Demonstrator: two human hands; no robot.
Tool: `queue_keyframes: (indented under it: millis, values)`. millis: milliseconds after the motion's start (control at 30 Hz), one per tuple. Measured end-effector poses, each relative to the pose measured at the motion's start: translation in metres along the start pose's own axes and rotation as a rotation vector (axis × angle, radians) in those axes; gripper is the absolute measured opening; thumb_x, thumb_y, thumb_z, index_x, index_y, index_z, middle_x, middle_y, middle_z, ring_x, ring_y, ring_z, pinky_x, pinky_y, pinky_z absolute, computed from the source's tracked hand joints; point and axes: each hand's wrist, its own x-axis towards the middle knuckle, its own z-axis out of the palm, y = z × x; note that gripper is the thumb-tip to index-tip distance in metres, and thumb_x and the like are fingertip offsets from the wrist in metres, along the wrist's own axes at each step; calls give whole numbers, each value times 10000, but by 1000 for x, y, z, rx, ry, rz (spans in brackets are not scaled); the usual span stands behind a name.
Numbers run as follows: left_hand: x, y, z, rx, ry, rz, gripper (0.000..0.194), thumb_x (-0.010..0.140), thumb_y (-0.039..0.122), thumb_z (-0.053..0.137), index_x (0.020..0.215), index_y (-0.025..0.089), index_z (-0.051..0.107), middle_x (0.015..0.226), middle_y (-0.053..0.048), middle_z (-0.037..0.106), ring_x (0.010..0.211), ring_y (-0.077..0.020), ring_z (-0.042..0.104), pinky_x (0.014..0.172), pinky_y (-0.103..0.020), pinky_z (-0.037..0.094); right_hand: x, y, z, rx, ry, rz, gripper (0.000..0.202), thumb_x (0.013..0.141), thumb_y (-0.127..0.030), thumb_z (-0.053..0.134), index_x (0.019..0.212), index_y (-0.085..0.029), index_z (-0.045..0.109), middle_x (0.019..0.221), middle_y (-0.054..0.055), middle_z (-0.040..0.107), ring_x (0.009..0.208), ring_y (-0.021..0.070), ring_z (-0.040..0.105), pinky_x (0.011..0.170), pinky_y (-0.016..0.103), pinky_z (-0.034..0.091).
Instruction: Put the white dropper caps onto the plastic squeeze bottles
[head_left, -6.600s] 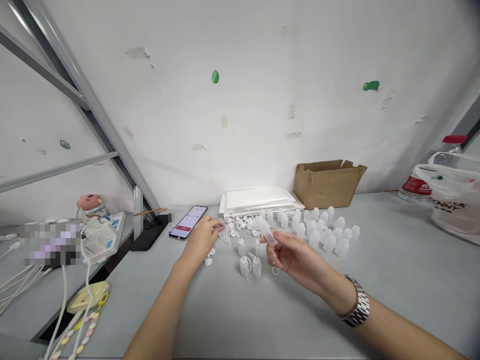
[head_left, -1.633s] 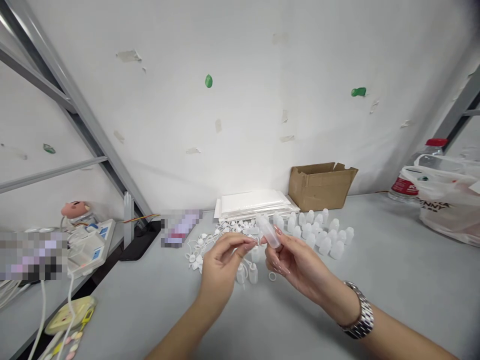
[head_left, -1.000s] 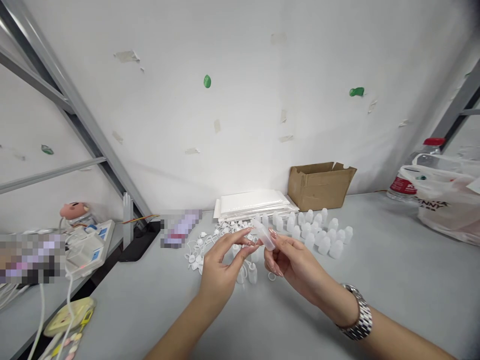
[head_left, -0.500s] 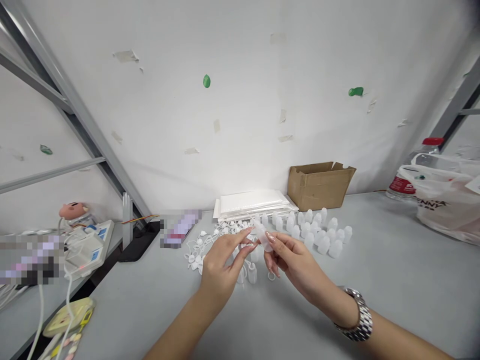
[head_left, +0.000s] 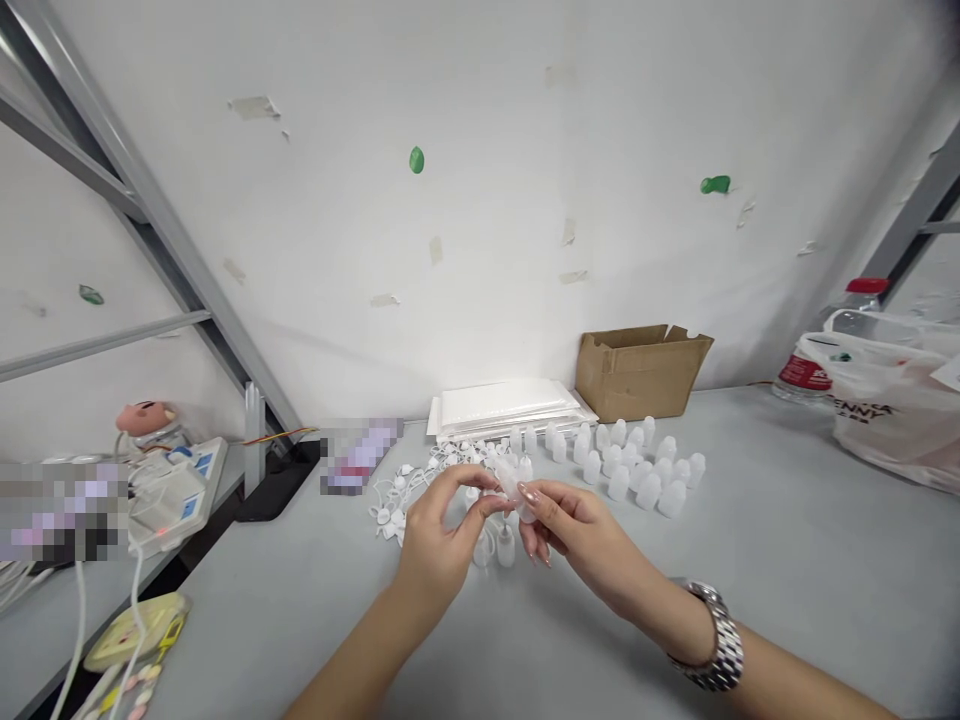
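Observation:
A small translucent white plastic bottle (head_left: 510, 477) is held tilted between my two hands above the table. My right hand (head_left: 574, 515) pinches its lower end between thumb and fingers. At its other side, the thumb and fingertips of my left hand (head_left: 448, 525) close on it; the exact contact is partly hidden. Just below my fingers, small bottles with looped straps (head_left: 505, 546) stand on the table. Beyond my left hand lies a pile of white caps with cords (head_left: 390, 515). Several translucent bottle-shaped pieces (head_left: 647, 490) stand upright to the right.
Flat white packets (head_left: 510, 408) are stacked against the wall beside an open cardboard box (head_left: 641, 375). A plastic bag (head_left: 892, 400) and a red-capped bottle (head_left: 806, 370) stand at far right. At left are a phone-like blurred object (head_left: 364, 458) and a power strip (head_left: 176, 505) with cables.
Both hands have come slightly lower and closer together around the bottle. A white ring seen under my right hand earlier no longer shows.

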Motion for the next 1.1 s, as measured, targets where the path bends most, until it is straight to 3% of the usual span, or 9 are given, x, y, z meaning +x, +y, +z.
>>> queue_keyframes:
  millis: [100,167,300,433,767,1100]
  values:
    - [-1,1,2,-14,-5,77,47,778,176,559,740,203,564,725,14,601,709,-118,585,661,-244,500,0,1,1,52,-14,3,353,826,-477,481,707,-150,542,525,-24,523,466,72,431,494,222,337]
    - [-2,-1,2,-37,22,69,29,775,184,568,791,208,567,748,8,609,735,-127,594,672,-256,513,0,1,1,75,-23,4,352,827,-474,484,696,-151,530,524,-25,522,465,71,432,491,221,339]
    - [-3,-6,2,-30,44,106,175,774,181,577,942,228,572,787,-1,627,784,-139,609,725,-283,523,-1,1,1,73,-13,-7,346,822,-473,493,704,-150,529,527,-24,518,470,75,435,487,223,340]
    - [-2,-6,1,20,29,159,189,779,181,571,957,243,594,800,0,639,777,-136,615,731,-276,517,-1,1,1,51,0,-8,355,819,-486,488,718,-150,544,526,-25,511,475,81,443,487,225,339]
    - [0,-1,-1,29,19,-29,152,743,215,603,894,229,600,777,5,655,799,-153,631,779,-298,508,-2,-3,4,-58,49,-9,374,823,-488,474,649,-160,524,507,-27,515,455,77,422,500,233,338]
    - [0,4,-1,41,41,-58,120,722,225,617,842,214,612,747,-1,660,764,-159,636,746,-291,519,-3,-1,6,14,51,7,380,808,-512,484,664,-162,528,498,-28,509,459,84,419,501,235,327]
